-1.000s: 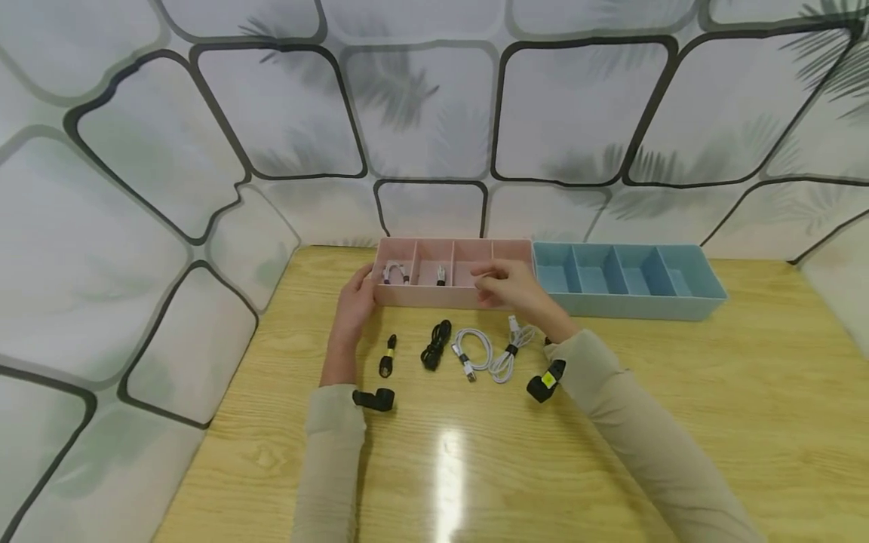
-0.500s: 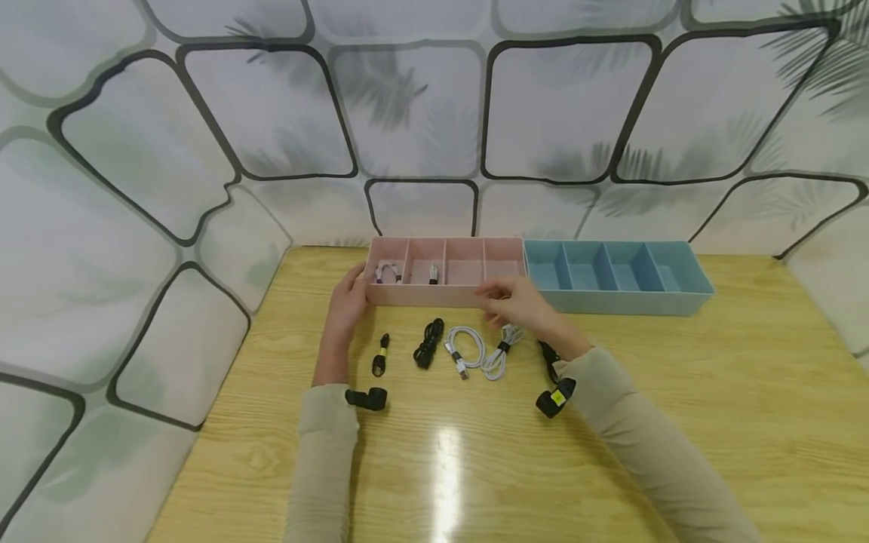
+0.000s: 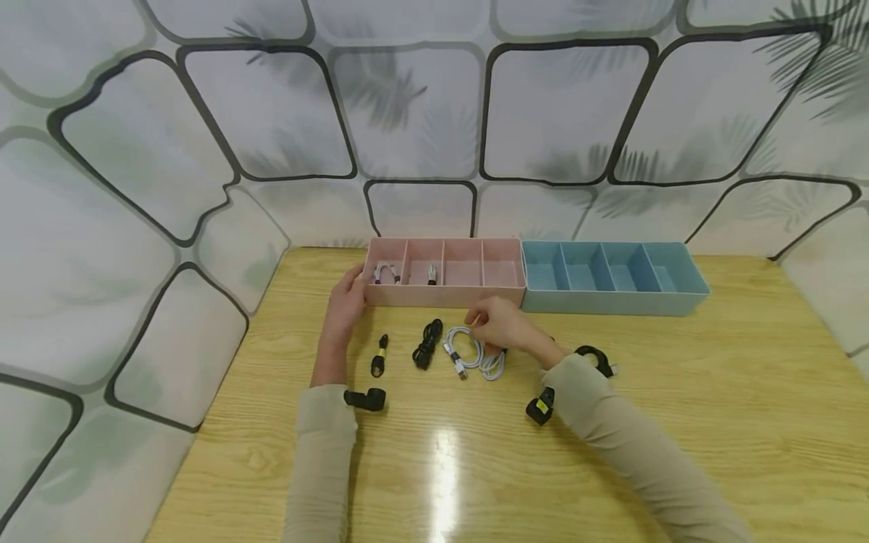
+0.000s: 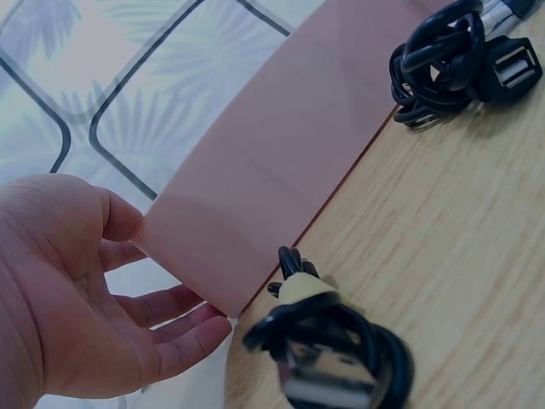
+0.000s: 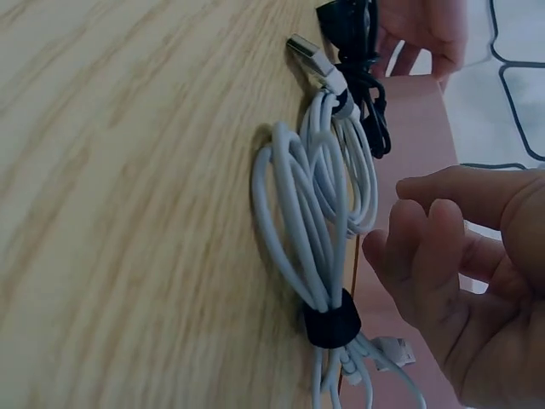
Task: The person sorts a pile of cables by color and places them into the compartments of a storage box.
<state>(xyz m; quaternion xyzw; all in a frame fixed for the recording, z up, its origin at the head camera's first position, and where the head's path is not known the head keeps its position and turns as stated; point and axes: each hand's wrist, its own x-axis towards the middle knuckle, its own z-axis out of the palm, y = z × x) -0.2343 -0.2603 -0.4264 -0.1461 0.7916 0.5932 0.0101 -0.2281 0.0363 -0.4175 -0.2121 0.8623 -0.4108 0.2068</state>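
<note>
At the left end of the pink divided box [image 3: 441,296] rests my left hand [image 3: 345,303]; in the left wrist view its thumb touches the box corner and its fingers lie loosely against the end wall. My right hand [image 3: 501,324] hovers over the white cables in front of the box, fingers loosely bent and holding nothing. Beneath it lie a coiled white USB cable [image 3: 468,366] and a white cable bundle [image 5: 289,183] with a black tie. In the right wrist view the fingertips are close to the coil, with a gap between.
Left of the white cables lie a black cable [image 3: 428,343] and a small black cable with a yellow tie [image 3: 378,362]. Another black cable [image 3: 597,354] sits beyond the right wrist. A blue divided box [image 3: 614,303] adjoins the pink one. The patterned wall stands behind.
My right hand has come down and forward from over the pink box to the white cables. The left hand has stayed at the box end. The view has shifted slightly.
</note>
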